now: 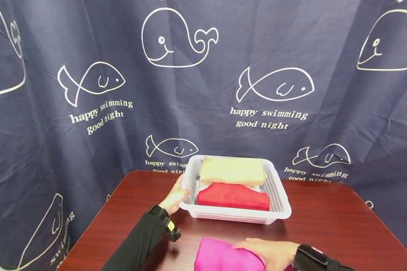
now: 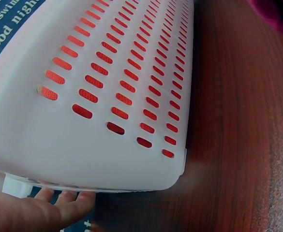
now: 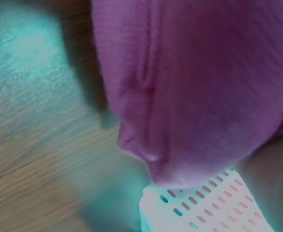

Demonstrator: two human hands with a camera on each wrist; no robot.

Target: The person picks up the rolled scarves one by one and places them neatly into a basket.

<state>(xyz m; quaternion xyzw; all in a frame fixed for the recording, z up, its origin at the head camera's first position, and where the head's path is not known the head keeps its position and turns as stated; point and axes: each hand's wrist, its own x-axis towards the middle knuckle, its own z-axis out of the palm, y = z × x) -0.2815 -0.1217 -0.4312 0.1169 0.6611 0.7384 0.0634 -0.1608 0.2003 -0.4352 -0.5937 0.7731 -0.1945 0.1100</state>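
Note:
A white plastic basket [image 1: 283,213] with slotted sides stands on the table. Inside it lie a folded pale yellow cloth [image 1: 232,171] at the back and a folded red cloth [image 1: 233,196] in front. At the basket's left end my left hand [image 1: 173,196] grips the rim; in the left wrist view its fingers [image 2: 73,205] reach along the outside of that end. My right hand [image 1: 271,252] holds a folded magenta cloth [image 1: 220,258] nearer to me, in front of the basket. That cloth fills much of the right wrist view and hides most of the hand there.
The reddish-brown wooden table [image 1: 329,218] extends to both sides of the basket. Behind it hangs a dark blue curtain [image 1: 203,101] printed with white whales, fish and lettering, close to the table's back edge.

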